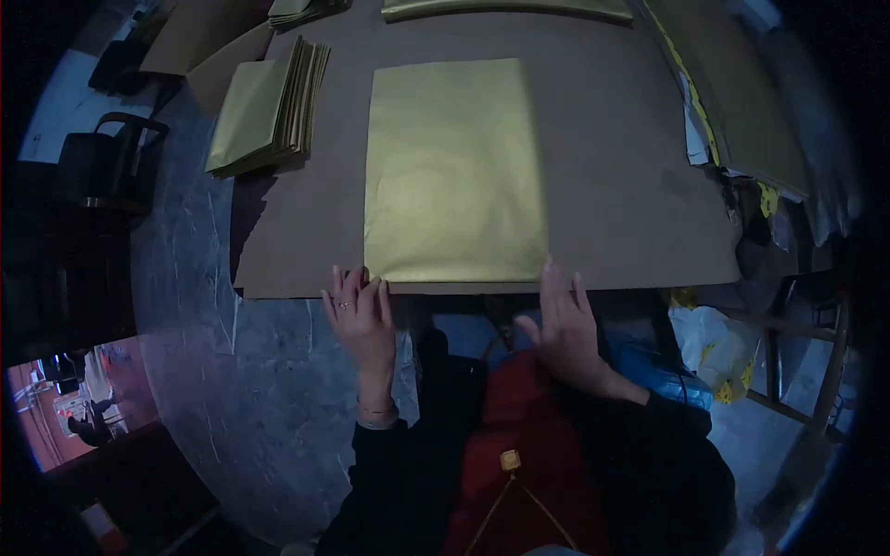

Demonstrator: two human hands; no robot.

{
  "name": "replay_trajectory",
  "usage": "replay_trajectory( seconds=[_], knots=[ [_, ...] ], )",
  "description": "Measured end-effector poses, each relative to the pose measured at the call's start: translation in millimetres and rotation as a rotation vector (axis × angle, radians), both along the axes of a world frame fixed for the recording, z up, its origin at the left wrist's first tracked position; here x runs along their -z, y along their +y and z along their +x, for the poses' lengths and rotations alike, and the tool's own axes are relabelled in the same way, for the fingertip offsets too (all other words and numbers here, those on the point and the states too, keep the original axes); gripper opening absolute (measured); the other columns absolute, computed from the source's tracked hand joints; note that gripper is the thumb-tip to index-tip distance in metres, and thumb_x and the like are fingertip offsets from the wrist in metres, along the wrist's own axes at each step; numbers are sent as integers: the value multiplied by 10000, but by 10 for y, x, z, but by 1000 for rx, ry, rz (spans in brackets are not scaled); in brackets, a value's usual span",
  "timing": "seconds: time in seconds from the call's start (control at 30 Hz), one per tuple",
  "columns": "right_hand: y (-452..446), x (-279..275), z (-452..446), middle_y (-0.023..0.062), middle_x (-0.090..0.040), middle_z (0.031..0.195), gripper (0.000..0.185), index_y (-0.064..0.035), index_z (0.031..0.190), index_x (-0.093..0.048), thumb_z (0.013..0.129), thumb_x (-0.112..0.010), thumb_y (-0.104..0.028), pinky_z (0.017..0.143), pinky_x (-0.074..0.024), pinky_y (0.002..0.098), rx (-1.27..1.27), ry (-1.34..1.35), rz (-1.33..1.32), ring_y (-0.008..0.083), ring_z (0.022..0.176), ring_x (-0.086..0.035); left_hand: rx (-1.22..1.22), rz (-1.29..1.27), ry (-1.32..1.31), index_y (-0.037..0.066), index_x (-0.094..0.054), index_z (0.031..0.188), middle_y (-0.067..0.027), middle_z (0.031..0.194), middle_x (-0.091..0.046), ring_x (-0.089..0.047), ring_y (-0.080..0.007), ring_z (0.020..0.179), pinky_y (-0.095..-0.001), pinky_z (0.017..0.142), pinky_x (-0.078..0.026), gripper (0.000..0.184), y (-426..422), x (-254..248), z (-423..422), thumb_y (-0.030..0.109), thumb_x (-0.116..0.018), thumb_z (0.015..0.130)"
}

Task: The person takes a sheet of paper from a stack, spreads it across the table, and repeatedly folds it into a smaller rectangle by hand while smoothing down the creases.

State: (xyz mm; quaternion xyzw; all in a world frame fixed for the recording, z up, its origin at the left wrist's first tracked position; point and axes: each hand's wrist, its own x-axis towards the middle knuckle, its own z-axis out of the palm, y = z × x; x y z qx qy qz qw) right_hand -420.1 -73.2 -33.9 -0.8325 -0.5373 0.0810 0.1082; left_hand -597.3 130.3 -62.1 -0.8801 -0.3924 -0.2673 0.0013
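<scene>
A gold paper sheet or envelope (454,167) lies flat on the brown cardboard-topped table (621,185), its near edge close to the table's front edge. At its near left corner is my left hand (359,320), fingers spread and fingertips at the corner. My right hand (565,329) reaches the near right corner with its fingers stretched out and the thumb apart. Neither hand is closed round anything. Whether the gold piece is one sheet or several layers I cannot tell.
A fanned stack of folded gold pieces (269,111) sits at the table's left edge. A gold roll or folded length (510,9) lies at the far edge. Cardboard (732,93) stands along the right. A dark chair (102,167) is left; plastic bags (714,343) are below right.
</scene>
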Motion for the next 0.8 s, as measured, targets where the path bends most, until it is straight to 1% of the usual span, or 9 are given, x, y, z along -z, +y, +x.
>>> replay_trajectory(
  seconds=[0.13,0.2,0.23,0.3,0.43,0.53,0.67,0.73,0.8],
  knots=[
    [122,-31,80,212,-364,1382,645,54,1360,-281,897,-515,-330,1081,-205,474,21,7,151,308,1290,-356,278,-136,-56,68,-635,988,-81,1140,-582,-488,-294,1184,-479,985,-352,187,-361,-128,393,114,-648,807],
    [289,-114,181,130,-316,1433,578,-32,1395,-268,927,-466,-306,1100,-169,459,-265,192,176,262,1324,-306,431,-229,-78,41,-632,995,-98,1130,-582,-513,-301,1146,-455,956,-388,207,-488,-112,553,99,-649,797],
    [345,-83,262,130,-316,1433,578,-32,1395,-268,927,-466,-306,1100,-169,459,-264,182,183,262,1324,-306,496,-274,-92,27,-630,993,-105,1125,-581,-526,-303,1125,-446,940,-406,213,-527,-69,593,91,-651,790],
    [467,61,477,70,-264,1467,541,-90,1415,-248,947,-419,-301,1117,-132,435,-482,444,1,233,1356,-239,502,-279,-170,13,-630,969,-112,1077,-595,-568,-294,1051,-400,891,-452,205,-579,2,608,77,-655,776],
    [744,253,1153,56,-247,1475,532,-119,1419,-253,961,-355,-370,1129,-111,426,-773,229,-57,230,1365,-209,530,-242,-172,12,-631,917,-107,945,-616,-610,-285,884,-339,750,-504,181,-559,-77,638,63,-673,749],
    [1023,154,1683,57,-249,1474,557,-117,1414,-267,962,-294,-441,1129,-114,422,-716,306,-24,235,1363,-209,494,-191,-176,33,-627,849,-70,840,-613,-589,-245,749,-323,623,-483,145,-568,-29,654,66,-693,725],
    [1473,119,2376,95,-217,1482,586,-109,1421,-244,962,-220,-473,1128,-117,410,-580,453,64,286,1377,-145,478,-223,-154,56,-641,849,-75,821,-614,-595,-244,735,-322,605,-492,160,-566,-85,664,79,-726,716],
    [1691,191,2623,100,-191,1491,599,-117,1433,-211,961,-228,-485,1127,-123,399,-236,468,76,281,1385,-112,472,-211,-161,55,-640,849,-74,818,-613,-594,-242,734,-322,606,-492,159,-575,-82,666,81,-725,717],
    [1818,162,2757,93,-182,1495,606,-119,1436,-198,960,-230,-493,1125,-130,392,-158,463,114,271,1388,-101,472,-193,-169,55,-639,849,-73,816,-613,-594,-241,734,-322,607,-491,159,-578,-76,671,83,-723,718]
  ],
)
